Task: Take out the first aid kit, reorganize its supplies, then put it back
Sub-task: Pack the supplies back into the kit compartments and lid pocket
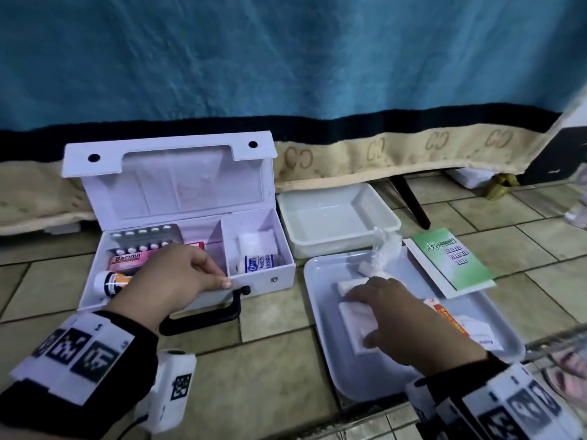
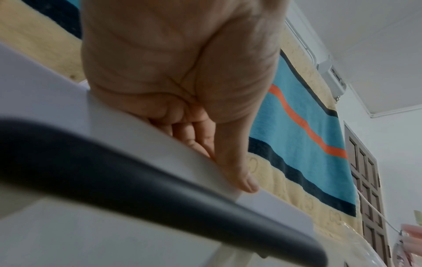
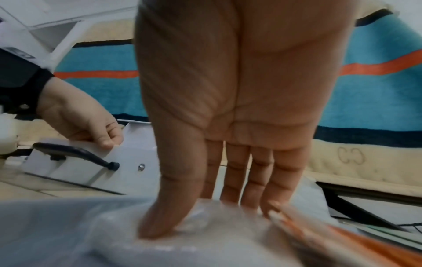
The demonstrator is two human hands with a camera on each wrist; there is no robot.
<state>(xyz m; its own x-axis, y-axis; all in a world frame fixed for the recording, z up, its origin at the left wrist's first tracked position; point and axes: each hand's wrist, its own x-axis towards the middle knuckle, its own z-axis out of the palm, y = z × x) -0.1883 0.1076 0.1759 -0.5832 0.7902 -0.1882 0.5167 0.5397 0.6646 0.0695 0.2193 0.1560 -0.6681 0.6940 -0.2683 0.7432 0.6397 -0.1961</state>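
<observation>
The white first aid kit [image 1: 263,277] stands with its lid up on the tiled floor at the left. It holds blister packs [image 1: 146,238], a pink Bacidin box [image 1: 130,260], an orange-labelled bottle [image 1: 111,282] and a bandage roll [image 1: 259,262]. My left hand [image 1: 219,279] grips the kit's front wall [image 2: 137,144] above the black handle [image 2: 114,171], thumb outside and fingers inside. My right hand [image 1: 368,312] rests with straight fingers on a wrapped white gauze pad [image 1: 349,325] in the flat white tray [image 1: 320,274]; the thumb presses the wrapper [image 3: 205,234].
A deeper white tray [image 1: 336,217] sits behind the flat one. A green booklet [image 1: 451,258] lies at the right, an orange packet [image 1: 451,319] and a crumpled clear wrapper [image 1: 384,249] in the flat tray. A blue and beige blanket [image 1: 317,74] hangs behind.
</observation>
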